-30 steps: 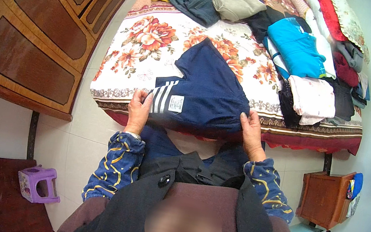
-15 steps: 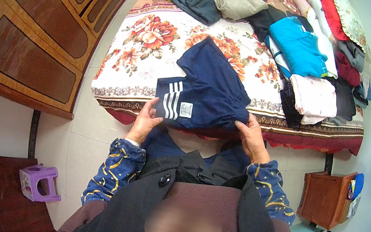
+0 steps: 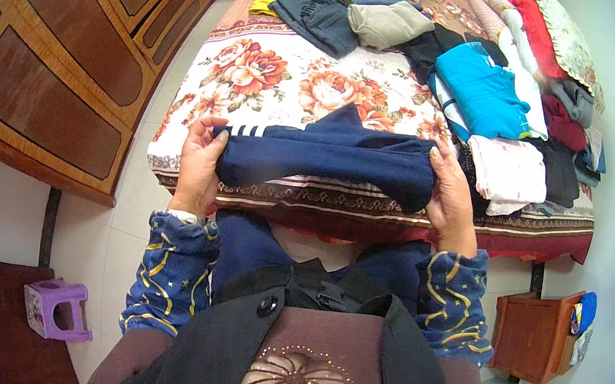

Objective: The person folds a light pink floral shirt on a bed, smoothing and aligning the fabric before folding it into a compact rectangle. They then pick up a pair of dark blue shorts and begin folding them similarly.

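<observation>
Navy shorts (image 3: 321, 163) with white stripes are stretched between my hands at the near edge of the bed. My left hand (image 3: 202, 157) pinches the striped end, thumb on top. At the other end, my right hand (image 3: 451, 193) grips the gathered edge, with its thumb up and the fingers partly hidden behind the cloth. The near part of the shorts is raised and hangs as a band in front. A dark point of the same cloth lies on the flowered bedspread behind it.
The flowered bedspread (image 3: 243, 69) covers the bed. Folded clothes lie on it: a bright blue garment (image 3: 481, 91), a pale pink one (image 3: 504, 173), beige trousers (image 3: 390, 24) and dark jeans (image 3: 313, 20). A wooden wardrobe (image 3: 67, 59) stands left, a purple stool (image 3: 56, 310) lower left, a bedside cabinet (image 3: 533, 335) right.
Both hands have risen and moved farther apart, still holding the shorts. The shorts, spread fairly flat before, are now pulled into a long band, and the white label no longer shows.
</observation>
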Demonstrator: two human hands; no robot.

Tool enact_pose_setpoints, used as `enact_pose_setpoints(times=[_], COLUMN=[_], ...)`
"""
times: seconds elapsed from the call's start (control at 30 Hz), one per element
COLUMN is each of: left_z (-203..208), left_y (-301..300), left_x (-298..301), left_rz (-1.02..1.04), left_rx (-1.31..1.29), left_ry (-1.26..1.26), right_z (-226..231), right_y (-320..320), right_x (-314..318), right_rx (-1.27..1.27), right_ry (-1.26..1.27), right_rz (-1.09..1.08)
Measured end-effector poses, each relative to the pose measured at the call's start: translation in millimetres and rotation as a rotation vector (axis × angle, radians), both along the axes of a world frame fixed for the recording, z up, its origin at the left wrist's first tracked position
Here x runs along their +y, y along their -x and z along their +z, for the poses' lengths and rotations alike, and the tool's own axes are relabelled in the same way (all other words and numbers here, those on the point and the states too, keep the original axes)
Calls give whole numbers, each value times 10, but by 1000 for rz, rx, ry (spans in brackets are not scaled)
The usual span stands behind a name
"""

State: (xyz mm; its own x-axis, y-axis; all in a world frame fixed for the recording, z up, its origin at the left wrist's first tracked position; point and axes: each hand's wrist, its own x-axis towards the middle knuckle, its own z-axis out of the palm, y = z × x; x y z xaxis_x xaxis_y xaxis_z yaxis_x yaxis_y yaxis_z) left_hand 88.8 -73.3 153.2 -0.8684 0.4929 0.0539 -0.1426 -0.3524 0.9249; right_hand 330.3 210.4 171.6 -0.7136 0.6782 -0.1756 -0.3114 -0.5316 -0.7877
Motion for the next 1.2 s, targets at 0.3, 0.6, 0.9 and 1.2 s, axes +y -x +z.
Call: enact_pose_setpoints(times=[0.3,0.6,0.9,1.2], left_z=[-17,-242,823,909], left_y=[-145,-27,1282,944], left_x=[-48,-141,954,643], left_rz=[-341,-439,1,182], left_rx=[-144,11,255,510], left_ry=[179,528,-16,-54], right_z=[-111,-544,502,542], right_y=[-128,-85,1278,1023], right_x=[-144,57,1337,926], right_rx=[99,-172,-125,-11], right_ry=[-98,-322,-1189,-1063], right_rz=[23,56,-267,-121])
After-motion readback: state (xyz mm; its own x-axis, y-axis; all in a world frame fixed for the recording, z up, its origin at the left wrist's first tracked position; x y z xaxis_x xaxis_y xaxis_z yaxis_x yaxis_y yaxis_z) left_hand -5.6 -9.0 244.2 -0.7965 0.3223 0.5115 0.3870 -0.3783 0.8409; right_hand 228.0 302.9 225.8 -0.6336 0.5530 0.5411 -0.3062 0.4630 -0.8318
